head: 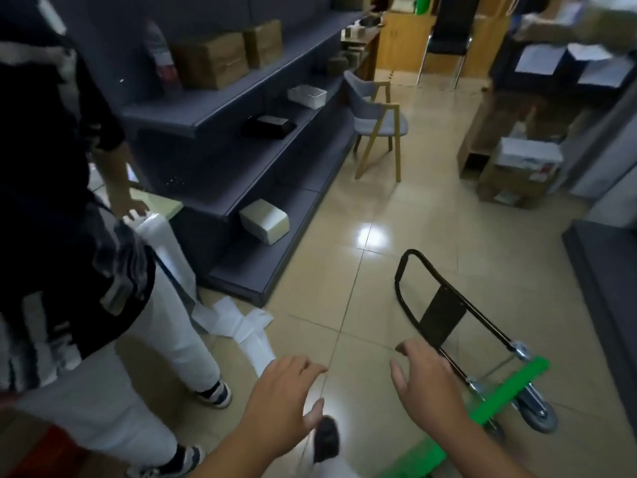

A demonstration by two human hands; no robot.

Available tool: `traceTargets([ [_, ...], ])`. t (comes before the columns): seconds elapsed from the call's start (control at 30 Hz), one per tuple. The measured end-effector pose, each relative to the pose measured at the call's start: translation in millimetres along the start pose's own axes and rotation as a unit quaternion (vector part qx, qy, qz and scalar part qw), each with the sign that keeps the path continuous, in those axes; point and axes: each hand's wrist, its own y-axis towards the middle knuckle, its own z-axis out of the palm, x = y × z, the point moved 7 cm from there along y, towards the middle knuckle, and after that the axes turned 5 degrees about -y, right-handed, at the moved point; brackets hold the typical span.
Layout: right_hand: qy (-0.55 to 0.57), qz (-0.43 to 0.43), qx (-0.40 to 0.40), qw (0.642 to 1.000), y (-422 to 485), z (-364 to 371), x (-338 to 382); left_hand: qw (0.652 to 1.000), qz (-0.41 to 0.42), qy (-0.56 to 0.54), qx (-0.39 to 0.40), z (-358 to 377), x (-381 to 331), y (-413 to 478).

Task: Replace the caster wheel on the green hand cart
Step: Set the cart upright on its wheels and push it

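The green hand cart (510, 388) stands on its edge on the tiled floor at the lower right, its black folded handle (444, 305) lying out toward the middle of the room. A grey caster wheel (541, 414) in a metal bracket shows on its underside, facing right. My right hand (425, 388) hovers just left of the green deck with fingers spread, holding nothing. My left hand (279, 398) reaches forward over the floor, fingers relaxed and empty. Part of the cart is hidden behind my right arm.
A person in white trousers (113, 374) stands close on the left, holding a white plastic sheet (165, 246) that trails onto the floor. Dark shelving (262, 160) with boxes runs along the left. A grey chair (375, 115) and stacked cartons (517, 174) stand farther back.
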Motion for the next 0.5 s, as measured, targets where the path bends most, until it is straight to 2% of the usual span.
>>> traceTargets([
  [0.23, 0.06, 0.137, 0.008, 0.989, 108.2, 86.0, -69.9, 0.995, 0.038, 0.035, 0.089, 23.5, 48.2, 137.6],
  [0.3, 0.073, 0.18, 0.032, 0.98, 129.6, 104.5, -91.4, 0.99, 0.045, 0.047, 0.125, 39.4, 56.9, 184.0],
  [0.5, 0.055, 0.249, 0.029, 0.966, 191.1, 103.2, -142.5, 0.973, 0.106, 0.058, 0.194, 73.7, 46.6, 320.7],
])
